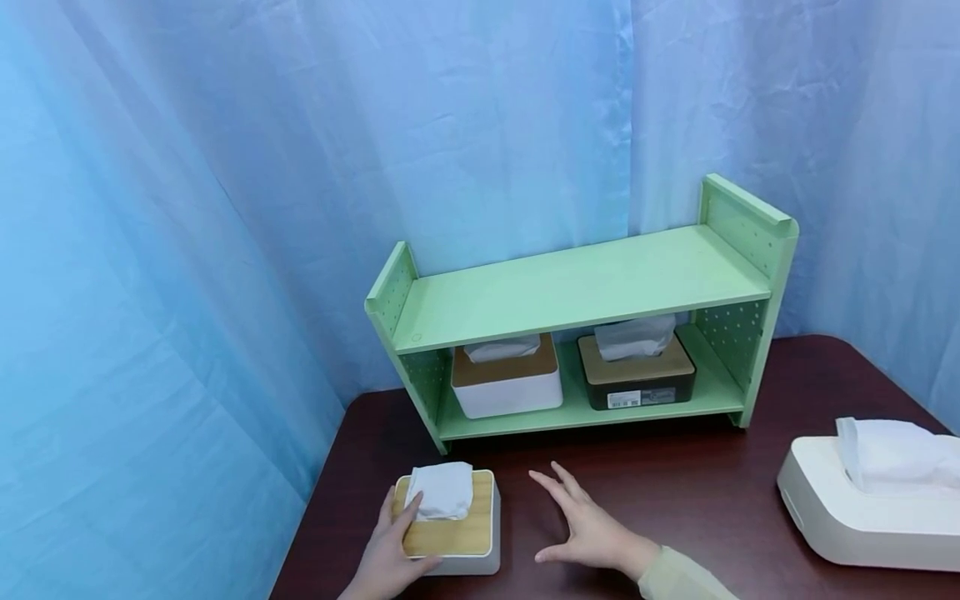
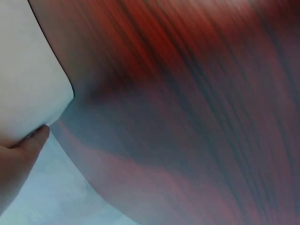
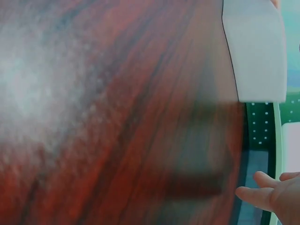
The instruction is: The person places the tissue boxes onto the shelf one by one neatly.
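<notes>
Head view bright, even; wrist views heavily blurred.

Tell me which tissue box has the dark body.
The dark tissue box on the green shelf's lower right; the other three boxes have white bodies.
</notes>
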Motion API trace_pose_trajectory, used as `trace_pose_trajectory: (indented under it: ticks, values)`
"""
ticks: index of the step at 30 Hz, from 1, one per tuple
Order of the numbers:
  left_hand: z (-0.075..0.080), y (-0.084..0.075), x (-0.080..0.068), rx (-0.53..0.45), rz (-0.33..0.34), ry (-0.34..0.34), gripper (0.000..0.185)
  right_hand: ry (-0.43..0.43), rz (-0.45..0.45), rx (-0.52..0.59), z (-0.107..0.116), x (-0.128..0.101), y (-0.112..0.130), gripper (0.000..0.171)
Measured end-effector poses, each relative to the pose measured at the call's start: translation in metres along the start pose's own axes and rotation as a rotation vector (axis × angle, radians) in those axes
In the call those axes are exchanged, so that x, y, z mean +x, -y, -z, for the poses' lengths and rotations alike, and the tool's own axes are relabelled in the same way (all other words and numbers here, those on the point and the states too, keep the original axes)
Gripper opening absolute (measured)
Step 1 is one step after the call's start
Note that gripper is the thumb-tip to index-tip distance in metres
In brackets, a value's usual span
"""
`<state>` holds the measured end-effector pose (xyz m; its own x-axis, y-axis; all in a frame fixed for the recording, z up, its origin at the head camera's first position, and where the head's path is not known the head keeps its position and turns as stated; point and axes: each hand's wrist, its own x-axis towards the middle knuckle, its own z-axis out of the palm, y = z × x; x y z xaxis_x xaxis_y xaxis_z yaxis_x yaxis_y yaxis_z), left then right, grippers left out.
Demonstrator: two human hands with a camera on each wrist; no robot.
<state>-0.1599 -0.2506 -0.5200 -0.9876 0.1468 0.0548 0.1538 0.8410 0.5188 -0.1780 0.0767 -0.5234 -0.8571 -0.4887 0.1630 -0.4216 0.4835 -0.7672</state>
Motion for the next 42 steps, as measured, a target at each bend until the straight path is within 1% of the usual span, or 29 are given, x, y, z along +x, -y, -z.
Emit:
trace_pose_trajectory:
  ticks: [2,6,10,15,17,20,23,26,33,36,39,42]
  values:
    - [-0.004,-0.008,0.0,-0.002,-0.027,-0.01,0.095,-0.003,0.012,-0.015,-0.002,0.0,0.002,0.102]
    - [-0.013,-0.023,0.0,-0.011,-0.06,-0.027,0.095,-0.007,0.031,-0.017,-0.006,0.001,0.005,0.105]
    - [-0.023,-0.037,0.003,-0.013,-0.072,-0.045,0.096,-0.02,0.043,-0.025,-0.009,0.002,0.008,0.108]
    - [-0.035,-0.051,0.008,-0.018,-0.098,-0.085,0.097,-0.045,0.047,-0.069,-0.011,0.002,0.009,0.111]
    - [-0.039,-0.056,0.01,-0.021,-0.115,-0.104,0.096,-0.042,0.04,-0.061,-0.012,0.002,0.009,0.111]
    - [-0.045,-0.063,0.011,-0.029,-0.125,-0.107,0.096,-0.018,0.02,-0.014,-0.012,0.002,0.007,0.112]
    - [-0.05,-0.072,0.012,-0.04,-0.119,-0.093,0.097,-0.011,-0.004,0.012,-0.011,0.002,0.004,0.113]
    - [-0.053,-0.08,0.012,-0.052,-0.108,-0.087,0.098,-0.025,-0.025,0.004,-0.011,0.002,0.001,0.113]
    - [-0.059,-0.096,0.013,-0.079,-0.082,-0.111,0.098,-0.047,-0.038,0.03,-0.006,-0.002,-0.005,0.111]
    - [-0.062,-0.1,0.013,-0.098,-0.072,-0.115,0.098,-0.052,-0.039,0.014,-0.003,-0.003,-0.008,0.11]
    - [-0.062,-0.102,0.014,-0.116,-0.065,-0.096,0.097,-0.051,-0.037,-0.002,0.0,-0.004,-0.01,0.108]
    - [-0.06,-0.101,0.015,-0.144,-0.059,-0.052,0.096,-0.044,-0.043,-0.014,0.003,-0.005,-0.012,0.104]
